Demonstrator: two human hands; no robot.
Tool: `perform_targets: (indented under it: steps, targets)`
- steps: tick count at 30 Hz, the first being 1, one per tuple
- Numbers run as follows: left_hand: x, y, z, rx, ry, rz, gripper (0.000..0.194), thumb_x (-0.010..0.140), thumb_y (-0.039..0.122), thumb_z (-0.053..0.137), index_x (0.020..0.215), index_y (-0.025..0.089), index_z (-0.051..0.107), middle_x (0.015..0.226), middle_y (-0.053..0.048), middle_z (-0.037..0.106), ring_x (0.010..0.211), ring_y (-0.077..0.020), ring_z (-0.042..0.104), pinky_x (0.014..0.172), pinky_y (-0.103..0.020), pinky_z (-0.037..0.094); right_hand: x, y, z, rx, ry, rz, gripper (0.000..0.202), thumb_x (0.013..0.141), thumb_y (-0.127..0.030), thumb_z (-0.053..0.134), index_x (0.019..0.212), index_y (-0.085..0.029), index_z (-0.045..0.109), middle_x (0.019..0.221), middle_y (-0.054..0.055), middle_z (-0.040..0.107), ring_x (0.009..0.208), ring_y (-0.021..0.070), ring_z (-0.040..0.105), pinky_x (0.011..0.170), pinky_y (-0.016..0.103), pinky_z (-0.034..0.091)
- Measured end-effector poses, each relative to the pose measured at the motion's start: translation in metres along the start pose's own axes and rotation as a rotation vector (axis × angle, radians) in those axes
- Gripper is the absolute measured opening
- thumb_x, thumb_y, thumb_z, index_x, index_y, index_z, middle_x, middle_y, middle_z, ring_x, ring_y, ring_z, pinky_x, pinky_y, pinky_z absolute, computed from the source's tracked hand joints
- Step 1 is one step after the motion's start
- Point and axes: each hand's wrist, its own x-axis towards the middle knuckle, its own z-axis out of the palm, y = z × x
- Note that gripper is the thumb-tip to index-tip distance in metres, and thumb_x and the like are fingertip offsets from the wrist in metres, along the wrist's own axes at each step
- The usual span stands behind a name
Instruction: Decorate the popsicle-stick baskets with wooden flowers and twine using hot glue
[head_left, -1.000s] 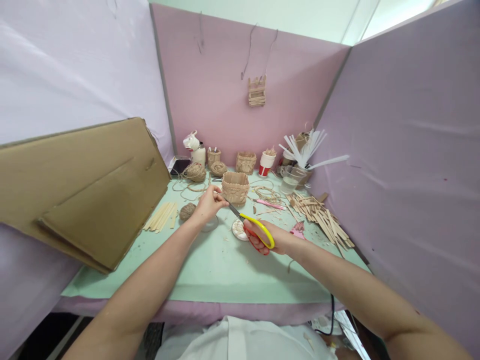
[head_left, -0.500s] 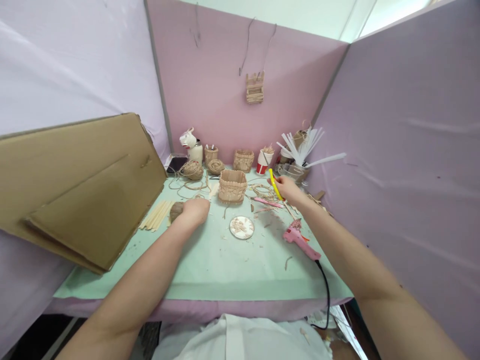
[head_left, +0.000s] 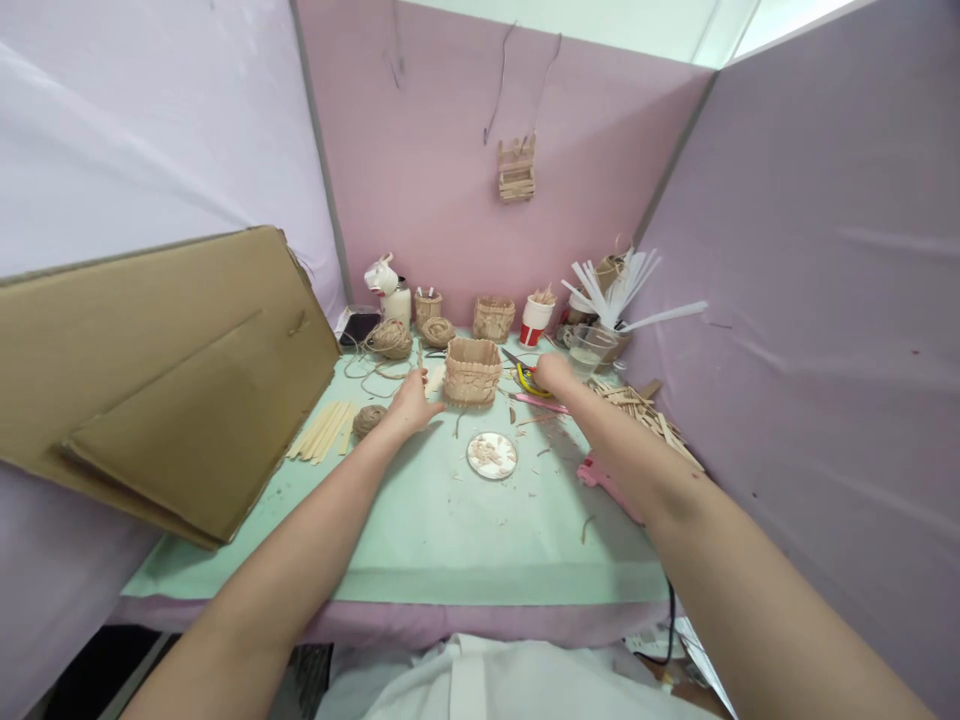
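Observation:
My left hand (head_left: 412, 404) is over the mat, left of the woven square basket (head_left: 472, 373), with thumb and fingers apart and nothing seen between them. A small ball of twine (head_left: 368, 421) lies beside its wrist. My right hand (head_left: 555, 374) is closed at the handles of the yellow scissors (head_left: 532, 379), whose dark blades point up and left toward the basket. A round white dish (head_left: 492, 455) with wood bits sits in front of the basket. Part of the pink glue gun (head_left: 609, 485) shows under my right forearm.
Pale flat sticks (head_left: 322, 431) lie at left beside leaning cardboard (head_left: 202, 370). Twine balls (head_left: 391, 339), a red-white cup (head_left: 535, 320) and a second basket (head_left: 493, 318) stand behind. Loose wooden sticks (head_left: 645, 412) are piled at right.
My left hand has moved up and right from the small twine ball, and its fingers have spread. My right hand has lowered the scissors toward the mat. The twine bundle there no longer shows.

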Motion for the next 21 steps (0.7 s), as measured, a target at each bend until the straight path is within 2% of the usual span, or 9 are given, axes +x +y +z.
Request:
perform_targets:
  steps: [2, 4, 8, 10, 13, 16, 18, 21]
  targets:
    - [0.011, 0.000, 0.009, -0.132, -0.013, -0.062, 0.093, 0.047, 0.025, 0.081, 0.129, 0.012, 0.037, 0.127, -0.020, 0.049, 0.114, -0.0301, 0.051, 0.095, -0.040, 0.039, -0.005, -0.003, -0.007, -0.027, 0.046, -0.038, 0.028, 0.082, -0.025, 0.058, 0.102, -0.005, 0.064, 0.110, 0.025, 0.060, 0.104, 0.0302, 0.058, 0.082, 0.033, 0.043]
    - [0.020, 0.005, 0.018, -0.249, -0.031, -0.076, 0.105, 0.037, 0.021, 0.084, 0.130, 0.014, 0.035, 0.130, -0.020, 0.047, 0.120, -0.0314, 0.046, 0.099, -0.041, 0.036, -0.013, -0.009, -0.015, -0.059, 0.086, -0.079, 0.027, 0.086, -0.023, 0.052, 0.106, -0.008, 0.062, 0.111, 0.023, 0.061, 0.105, 0.0288, 0.058, 0.083, 0.033, 0.043]
    - [0.027, 0.021, 0.027, -0.360, -0.058, -0.011, 0.101, 0.038, 0.020, 0.083, 0.126, 0.015, 0.034, 0.123, -0.016, 0.053, 0.114, -0.0297, 0.052, 0.096, -0.041, 0.041, -0.032, -0.023, -0.025, -0.115, 0.066, -0.166, 0.023, 0.087, -0.024, 0.052, 0.101, -0.012, 0.066, 0.103, 0.018, 0.067, 0.098, 0.0245, 0.062, 0.079, 0.029, 0.043]
    - [0.023, 0.026, 0.026, -0.304, -0.030, 0.006, 0.095, 0.038, 0.020, 0.083, 0.122, 0.017, 0.039, 0.118, -0.015, 0.057, 0.112, -0.0312, 0.053, 0.095, -0.043, 0.043, -0.038, -0.028, -0.027, -0.153, 0.051, -0.190, 0.021, 0.085, -0.021, 0.055, 0.098, -0.009, 0.067, 0.099, 0.020, 0.068, 0.097, 0.0257, 0.063, 0.079, 0.030, 0.044]
    - [0.016, 0.029, 0.018, -0.094, -0.008, 0.015, 0.086, 0.042, 0.024, 0.082, 0.117, 0.015, 0.043, 0.114, -0.016, 0.058, 0.111, -0.0354, 0.053, 0.093, -0.047, 0.044, -0.041, -0.030, -0.024, -0.202, 0.034, -0.224, 0.023, 0.082, -0.015, 0.057, 0.101, -0.007, 0.067, 0.101, 0.022, 0.068, 0.099, 0.0271, 0.062, 0.081, 0.033, 0.043]
    - [0.009, 0.035, 0.010, 0.080, 0.053, 0.026, 0.088, 0.046, 0.031, 0.079, 0.122, 0.011, 0.040, 0.120, -0.019, 0.054, 0.116, -0.0386, 0.050, 0.094, -0.049, 0.042, -0.042, -0.028, -0.017, -0.235, 0.021, -0.253, 0.023, 0.083, -0.010, 0.051, 0.098, -0.008, 0.068, 0.104, 0.021, 0.067, 0.100, 0.0260, 0.062, 0.084, 0.036, 0.042]
    - [0.005, 0.041, 0.008, 0.134, 0.083, 0.059, 0.086, 0.049, 0.034, 0.076, 0.124, 0.010, 0.039, 0.123, -0.021, 0.052, 0.119, -0.0392, 0.047, 0.096, -0.050, 0.041, -0.043, -0.026, -0.012, -0.250, 0.010, -0.260, 0.025, 0.084, -0.007, 0.047, 0.097, -0.009, 0.069, 0.105, 0.020, 0.067, 0.099, 0.0255, 0.062, 0.084, 0.038, 0.042]
    - [0.003, 0.045, 0.010, 0.123, 0.068, 0.095, 0.080, 0.051, 0.033, 0.075, 0.121, 0.013, 0.041, 0.120, -0.018, 0.054, 0.117, -0.0379, 0.049, 0.095, -0.049, 0.042, -0.043, -0.024, -0.006, -0.265, -0.006, -0.260, 0.026, 0.084, -0.007, 0.046, 0.097, -0.009, 0.068, 0.105, 0.021, 0.067, 0.099, 0.0256, 0.062, 0.081, 0.037, 0.043]
